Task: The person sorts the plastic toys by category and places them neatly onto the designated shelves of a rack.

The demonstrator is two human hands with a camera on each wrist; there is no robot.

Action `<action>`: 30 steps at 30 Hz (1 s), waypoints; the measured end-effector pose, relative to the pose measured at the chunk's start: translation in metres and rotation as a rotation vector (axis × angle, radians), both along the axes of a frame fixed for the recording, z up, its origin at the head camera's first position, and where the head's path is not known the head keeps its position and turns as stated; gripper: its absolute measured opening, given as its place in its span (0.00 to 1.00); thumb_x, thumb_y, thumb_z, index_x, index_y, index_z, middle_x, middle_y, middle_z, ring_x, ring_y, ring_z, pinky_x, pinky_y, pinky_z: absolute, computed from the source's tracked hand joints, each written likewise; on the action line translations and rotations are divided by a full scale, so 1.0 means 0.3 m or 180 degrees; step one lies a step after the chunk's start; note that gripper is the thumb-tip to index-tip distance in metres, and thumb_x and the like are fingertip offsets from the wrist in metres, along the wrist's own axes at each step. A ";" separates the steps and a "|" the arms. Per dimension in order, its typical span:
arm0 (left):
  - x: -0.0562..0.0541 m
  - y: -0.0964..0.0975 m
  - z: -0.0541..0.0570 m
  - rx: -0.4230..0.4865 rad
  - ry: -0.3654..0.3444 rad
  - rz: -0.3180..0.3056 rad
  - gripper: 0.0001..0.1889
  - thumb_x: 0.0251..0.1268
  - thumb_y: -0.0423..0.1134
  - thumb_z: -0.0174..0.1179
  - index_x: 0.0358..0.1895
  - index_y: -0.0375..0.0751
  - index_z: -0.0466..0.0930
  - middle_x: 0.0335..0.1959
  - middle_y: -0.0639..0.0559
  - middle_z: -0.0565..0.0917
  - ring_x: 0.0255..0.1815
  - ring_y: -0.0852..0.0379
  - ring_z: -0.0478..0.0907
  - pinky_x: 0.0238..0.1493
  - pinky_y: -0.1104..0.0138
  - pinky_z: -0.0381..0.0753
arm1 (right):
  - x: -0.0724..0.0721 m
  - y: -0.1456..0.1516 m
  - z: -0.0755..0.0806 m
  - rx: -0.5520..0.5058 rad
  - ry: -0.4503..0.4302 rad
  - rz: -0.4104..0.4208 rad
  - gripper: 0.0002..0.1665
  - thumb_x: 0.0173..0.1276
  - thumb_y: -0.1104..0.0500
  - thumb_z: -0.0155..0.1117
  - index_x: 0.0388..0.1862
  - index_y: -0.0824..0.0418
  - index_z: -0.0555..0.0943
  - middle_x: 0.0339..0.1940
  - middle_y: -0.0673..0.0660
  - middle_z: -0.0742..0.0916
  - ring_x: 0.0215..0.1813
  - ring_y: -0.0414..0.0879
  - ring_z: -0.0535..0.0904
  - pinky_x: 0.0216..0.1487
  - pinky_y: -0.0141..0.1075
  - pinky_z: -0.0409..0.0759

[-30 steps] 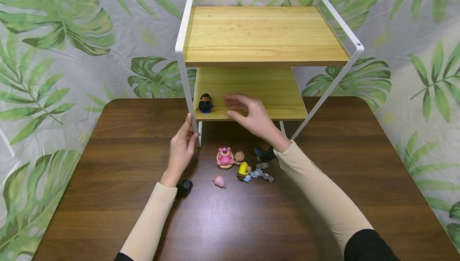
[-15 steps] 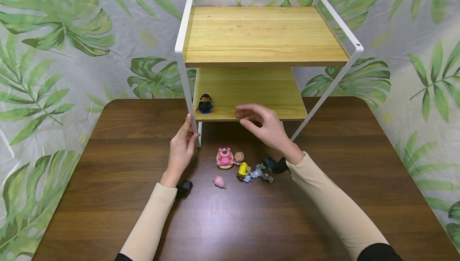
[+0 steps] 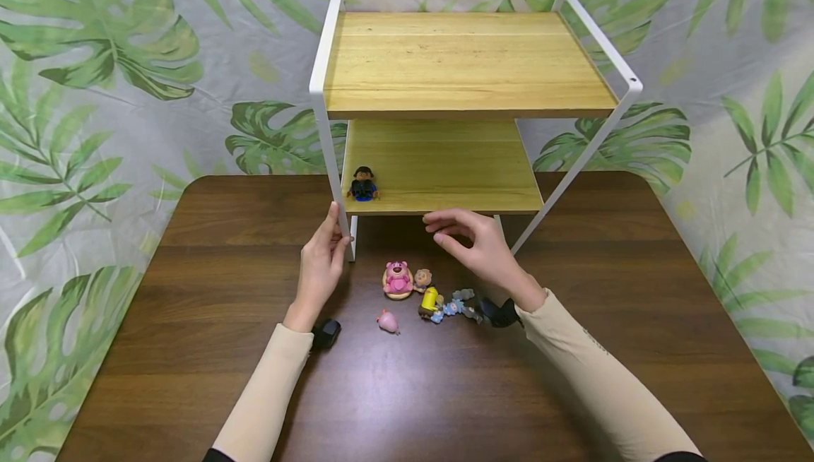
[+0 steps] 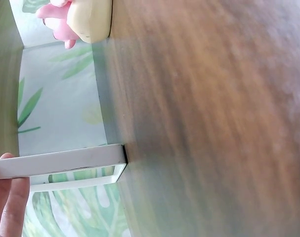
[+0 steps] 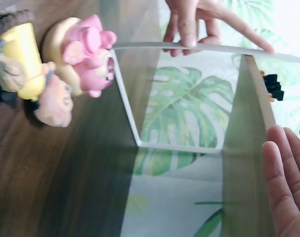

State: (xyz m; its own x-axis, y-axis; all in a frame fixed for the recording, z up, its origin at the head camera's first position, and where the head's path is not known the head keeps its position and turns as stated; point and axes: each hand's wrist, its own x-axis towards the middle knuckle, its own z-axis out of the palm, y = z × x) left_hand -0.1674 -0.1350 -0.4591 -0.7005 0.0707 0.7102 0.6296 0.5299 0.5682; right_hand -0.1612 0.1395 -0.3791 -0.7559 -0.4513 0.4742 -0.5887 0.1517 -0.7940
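My left hand [image 3: 323, 257] grips the white front-left leg [image 4: 61, 163] of a two-tier shelf, thumb on the near side and fingers against the post. In front of the middle shelf board [image 3: 445, 165] hovers my right hand [image 3: 477, 243], its fingers loosely bent with nothing between them. A doll figure [image 3: 363, 184] in a black vest and blue trousers stands at the left end of that board. On the table below lie a pink bear figure [image 3: 398, 280] in a cream ring, a small brown-haired figure [image 3: 422, 278], a yellow figure [image 3: 429, 301], pale blue figures [image 3: 454, 306] and a pink figure [image 3: 388, 321].
The shelf's wooden top board [image 3: 464, 59] overhangs the middle one. Its right-hand white frame [image 3: 572, 165] slopes down to the brown table [image 3: 191, 363]. A leaf-patterned cloth [image 3: 102, 95] hangs behind. Black wrist devices [image 3: 326, 333] sit under both wrists.
My right hand has drawn back from over the middle board, moving down and to the right, to just in front of its edge. The left hand and the toys stay put.
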 end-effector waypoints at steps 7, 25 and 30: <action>0.002 -0.002 0.001 0.0010 -0.0034 0.0002 0.56 0.56 0.17 0.60 0.74 0.78 0.45 0.31 0.41 0.76 0.32 0.48 0.77 0.35 0.57 0.83 | 0.061 -0.014 0.047 0.0313 -0.0199 -0.0107 0.14 0.62 0.78 0.59 0.48 0.78 0.77 0.45 0.68 0.83 0.46 0.62 0.80 0.49 0.45 0.80; -0.002 -0.001 -0.006 -0.0016 -0.0024 0.0022 0.56 0.57 0.18 0.61 0.74 0.78 0.44 0.31 0.41 0.76 0.32 0.48 0.78 0.34 0.58 0.83 | -0.011 0.019 -0.239 0.0880 -0.0696 -0.0184 0.16 0.65 0.67 0.64 0.51 0.71 0.79 0.45 0.65 0.84 0.44 0.51 0.81 0.45 0.43 0.81; -0.004 -0.001 -0.006 -0.0021 0.0002 0.0032 0.55 0.57 0.18 0.61 0.74 0.77 0.45 0.30 0.41 0.76 0.31 0.48 0.78 0.33 0.58 0.83 | -0.011 0.010 -0.259 0.0980 -0.0733 -0.0187 0.16 0.65 0.65 0.65 0.51 0.70 0.79 0.46 0.63 0.84 0.44 0.50 0.81 0.44 0.40 0.81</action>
